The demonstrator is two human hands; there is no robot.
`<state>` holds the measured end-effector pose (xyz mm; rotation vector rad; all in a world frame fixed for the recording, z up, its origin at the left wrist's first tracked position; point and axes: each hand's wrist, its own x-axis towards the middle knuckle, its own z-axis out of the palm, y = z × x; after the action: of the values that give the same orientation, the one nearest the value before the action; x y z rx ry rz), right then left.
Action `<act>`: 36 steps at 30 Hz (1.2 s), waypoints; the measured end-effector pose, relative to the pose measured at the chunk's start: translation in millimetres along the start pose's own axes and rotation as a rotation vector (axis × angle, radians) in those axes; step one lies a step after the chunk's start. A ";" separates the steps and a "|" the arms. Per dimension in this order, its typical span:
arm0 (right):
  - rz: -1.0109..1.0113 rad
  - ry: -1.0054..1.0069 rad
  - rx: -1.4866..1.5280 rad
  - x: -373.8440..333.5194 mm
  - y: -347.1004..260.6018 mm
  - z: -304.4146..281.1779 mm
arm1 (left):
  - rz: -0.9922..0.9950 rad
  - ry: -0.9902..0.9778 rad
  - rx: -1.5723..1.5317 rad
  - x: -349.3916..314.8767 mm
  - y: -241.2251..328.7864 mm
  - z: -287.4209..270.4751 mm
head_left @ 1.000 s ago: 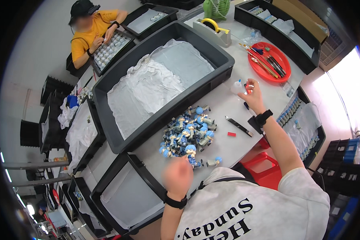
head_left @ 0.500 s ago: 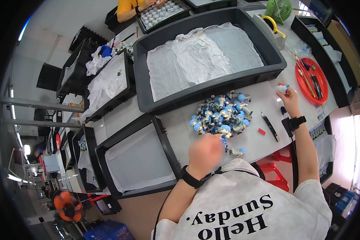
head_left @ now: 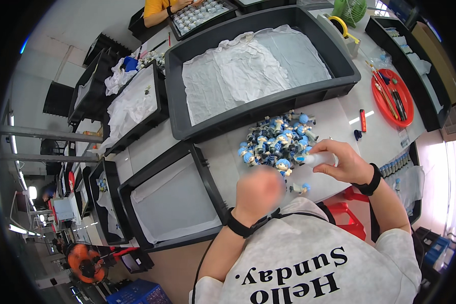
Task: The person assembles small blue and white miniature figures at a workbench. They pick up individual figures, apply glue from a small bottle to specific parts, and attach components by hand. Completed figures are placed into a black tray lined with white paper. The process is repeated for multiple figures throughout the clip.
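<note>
My left hand [head_left: 261, 191] is closed near the table's front edge, its fingers blurred; a small blue-haired figurine [head_left: 283, 165] sticks out at its fingertips. In my right hand [head_left: 342, 161] is a small white bottle [head_left: 320, 159] with a blue tip, pinched between thumb and fingers. That tip points left, close to the figurine by my left hand. Just beyond both hands lies a heap of blue-haired figurines [head_left: 276, 134] on the table. One loose figurine [head_left: 301, 188] lies nearer to me, between my hands.
A large black tray [head_left: 268, 104] lined with white cloth stands behind the heap. Another lined black tray [head_left: 207, 187] is at left. To the right are a slim red tool [head_left: 363, 120], a red oval dish [head_left: 409, 101] with brushes, and a tape dispenser [head_left: 349, 43]. A co-worker's arm [head_left: 159, 17] shows at the far side.
My right hand has come left and nearer, bringing the bottle from the table's right side to the figurine. The craft knife is now hidden by that hand; the slim red tool has come into sight.
</note>
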<state>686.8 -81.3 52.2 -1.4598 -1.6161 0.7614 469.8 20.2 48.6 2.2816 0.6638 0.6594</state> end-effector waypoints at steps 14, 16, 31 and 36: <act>-0.106 -0.046 -0.238 7.5 -14.6 -3.1 | 0.052 0.065 0.044 -5.0 -0.7 -1.3; -0.102 -0.046 -0.259 7.7 -16.7 -3.2 | 0.060 0.068 0.056 -5.4 -0.8 -1.1; -0.127 -0.064 -0.378 8.6 -23.1 -2.7 | 0.078 0.065 0.098 -5.5 -1.0 -0.1; -0.134 -0.072 -0.414 9.5 -26.5 -3.0 | 0.077 0.067 0.101 -5.3 -0.5 -0.2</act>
<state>676.3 -76.0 78.0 -1.5992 -1.9895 0.4214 465.6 17.3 46.9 2.3968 0.6568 0.7569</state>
